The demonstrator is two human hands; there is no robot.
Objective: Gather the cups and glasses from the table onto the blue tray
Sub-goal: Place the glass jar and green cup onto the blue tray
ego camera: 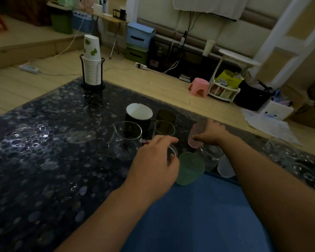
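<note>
The blue tray (204,215) lies at the table's near edge, under my forearms. A frosted green cup (188,169) stands on its far left corner. My left hand (153,164) curls around a small clear glass (172,153) just left of the green cup. My right hand (212,134) grips a frosted pink cup (195,138) from the side, held above the table beyond the tray. A clear glass (210,156) and a frosted white cup (225,169) stand below my right wrist. Further back are a glass pitcher (125,140), a black mug (139,115) and two brown glasses (165,124).
A rack of stacked paper cups (92,68) stands at the table's far corner. More clear glasses (282,151) sit at the right edge of the dark patterned table (44,151). On the floor beyond are a pink stool (199,87) and a white basket.
</note>
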